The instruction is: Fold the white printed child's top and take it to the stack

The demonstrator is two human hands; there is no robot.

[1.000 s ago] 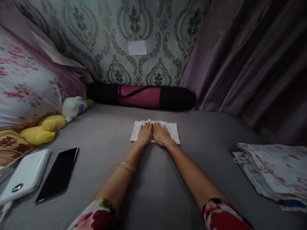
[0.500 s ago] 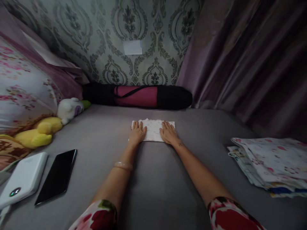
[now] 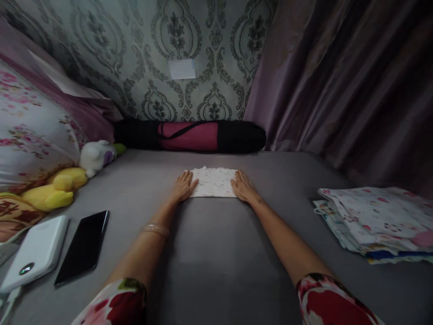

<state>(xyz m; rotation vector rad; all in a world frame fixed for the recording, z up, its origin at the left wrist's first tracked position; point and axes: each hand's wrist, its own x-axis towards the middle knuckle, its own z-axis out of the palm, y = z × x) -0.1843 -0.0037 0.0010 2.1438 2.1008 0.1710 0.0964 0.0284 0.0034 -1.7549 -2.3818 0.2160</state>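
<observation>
A white cloth with a faint small print lies folded in a flat rectangle on the grey sheet. At its left end rests my left hand, palm down with the fingers stretched out. My right hand lies flat over the right end, its fingers extended too. Neither hand grips the cloth; both touch it from above. The strip between my hands is in plain sight, while both ends are partly covered by my fingers.
Folded printed cloths are stacked at the right. On the left lie a black phone, a white power bank with a cable, and plush toys. A long black and pink bag runs along the wall.
My hands have slid apart, the left one outward to the cloth's left end, the right slightly outward. More of the cloth shows between them. The view has shifted a little.
</observation>
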